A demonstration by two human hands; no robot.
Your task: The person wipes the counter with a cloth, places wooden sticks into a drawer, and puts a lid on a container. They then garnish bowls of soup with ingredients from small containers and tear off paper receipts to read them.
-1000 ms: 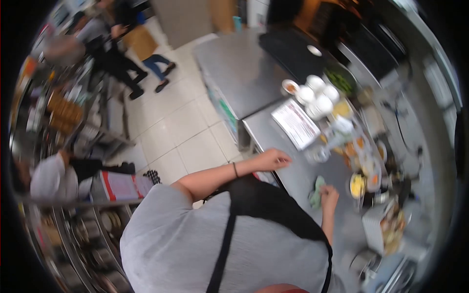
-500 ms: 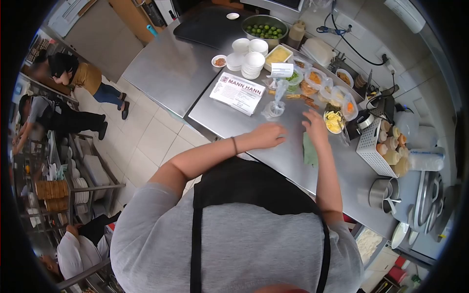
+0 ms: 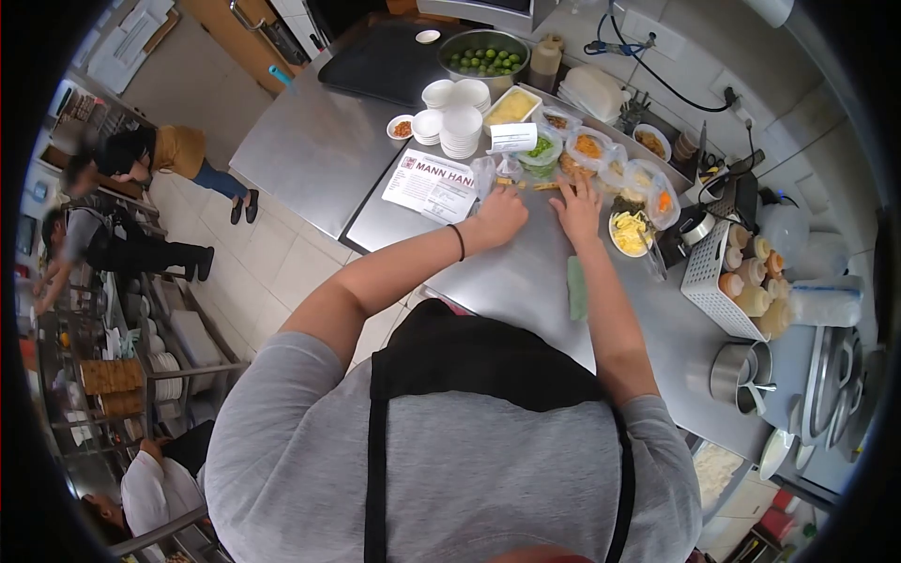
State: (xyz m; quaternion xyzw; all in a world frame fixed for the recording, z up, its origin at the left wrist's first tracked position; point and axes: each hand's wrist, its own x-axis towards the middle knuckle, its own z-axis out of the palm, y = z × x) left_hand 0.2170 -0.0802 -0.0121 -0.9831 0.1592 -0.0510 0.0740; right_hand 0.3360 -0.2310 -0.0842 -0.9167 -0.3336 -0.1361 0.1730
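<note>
My left hand [image 3: 502, 218] rests on the steel counter with its fingers curled. It is beside a clear plastic bag [image 3: 483, 175] and some small brown sticks; what the fingertips hold, if anything, is hidden. My right hand [image 3: 578, 212] is open, with fingers stretched forward and spread at the brown sticks [image 3: 545, 186]. In front of it lie clear bags of orange shreds [image 3: 588, 146] and chopped greens [image 3: 542, 146]. To its right is a bowl of yellow pieces [image 3: 631, 233]. A folded green cloth [image 3: 576, 289] lies below my right wrist.
Printed MANN HANN papers [image 3: 429, 185] lie left of my hands, with stacked white bowls [image 3: 461, 129] behind. A steel bowl of green citrus [image 3: 485, 58] stands farther back. On the right are a white basket of bottles [image 3: 718, 281] and steel pots [image 3: 739, 368]. Several people are at left.
Both hands have moved forward over the counter, my left one reaching the brown sticks. The plastic bag has shifted back and left. The whole view has shifted slightly.
</note>
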